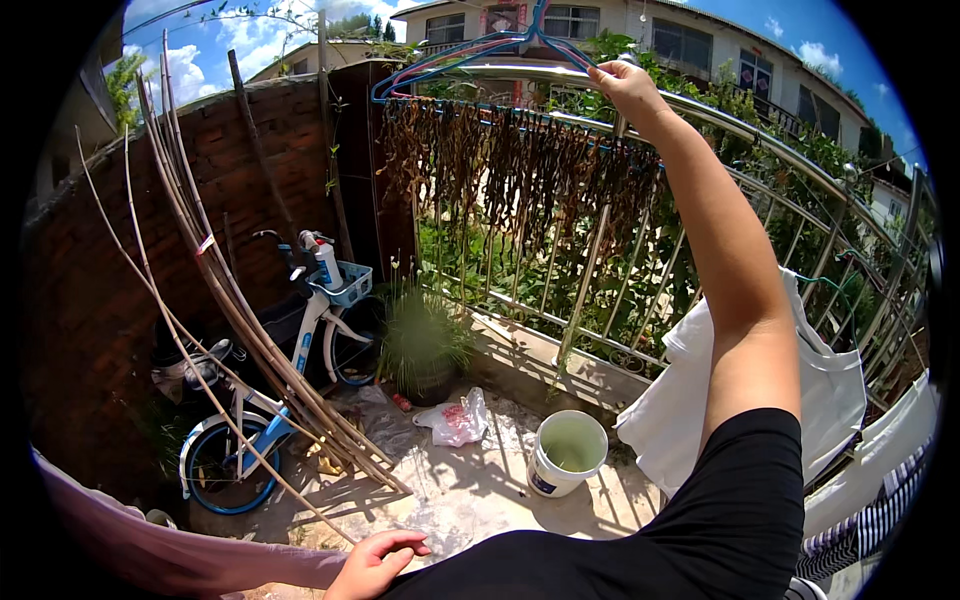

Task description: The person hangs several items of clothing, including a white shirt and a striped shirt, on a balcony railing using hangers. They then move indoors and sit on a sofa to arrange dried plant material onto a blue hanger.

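My right hand (625, 84) is raised high and closed around the hooks of several plastic clothes hangers (470, 55), blue, pink and purple, held up near the metal rail (760, 135). My left hand (375, 563) is low at the bottom edge, fingers loosely curled against a pinkish cloth (170, 550) that runs off to the left. Strands of dark dried plants (520, 165) hang along the rail just below the hangers.
A white bucket (566, 452) stands on the concrete floor below. White cloths (830, 395) hang over the metal railing at the right. A blue and white bicycle (280, 370), leaning bamboo poles (215, 290), a potted plant (425, 345) and a plastic bag (455, 418) are at the left by a brick wall.
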Demonstrator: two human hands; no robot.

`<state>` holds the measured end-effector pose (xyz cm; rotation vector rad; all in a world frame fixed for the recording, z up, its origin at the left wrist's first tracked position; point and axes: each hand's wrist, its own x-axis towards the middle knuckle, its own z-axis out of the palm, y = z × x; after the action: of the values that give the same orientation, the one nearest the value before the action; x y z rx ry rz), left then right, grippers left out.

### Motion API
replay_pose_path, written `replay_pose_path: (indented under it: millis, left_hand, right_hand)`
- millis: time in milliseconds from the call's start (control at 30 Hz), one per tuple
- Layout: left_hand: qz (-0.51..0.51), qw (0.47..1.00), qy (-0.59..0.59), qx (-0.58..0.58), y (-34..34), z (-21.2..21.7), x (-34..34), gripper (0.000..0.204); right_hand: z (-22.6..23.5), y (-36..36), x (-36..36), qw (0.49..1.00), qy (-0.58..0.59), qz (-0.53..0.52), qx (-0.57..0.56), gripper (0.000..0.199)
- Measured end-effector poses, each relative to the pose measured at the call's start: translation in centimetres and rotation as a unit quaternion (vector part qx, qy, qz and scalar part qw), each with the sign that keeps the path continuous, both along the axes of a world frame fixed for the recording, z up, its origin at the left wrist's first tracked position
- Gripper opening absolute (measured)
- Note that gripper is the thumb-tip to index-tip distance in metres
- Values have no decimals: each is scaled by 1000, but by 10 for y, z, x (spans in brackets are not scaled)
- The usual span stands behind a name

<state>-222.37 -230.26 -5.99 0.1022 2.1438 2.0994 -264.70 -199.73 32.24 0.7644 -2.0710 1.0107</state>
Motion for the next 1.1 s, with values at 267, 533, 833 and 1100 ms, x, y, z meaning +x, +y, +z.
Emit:
replay_pose_path:
  millis: [267,533,833,1100]
  left_hand:
    - [-70,997,0,35,12,-7,-17,26]
    - [-139,985,2,98,-6,-14,-20,25]
    - [-93,986,4,137,-25,-69,17,47]
    - [14,956,-119,269,-8,-185,38,66]
  right_hand:
    - [12,34,71,995,-100,10,-3,37]
    - [-109,-6,163,971,-234,-4,-43,32]
    - [-328,-90,372,895,-320,-22,-310,28]
    - [-427,-123,654,824,-407,-172,-355,30]
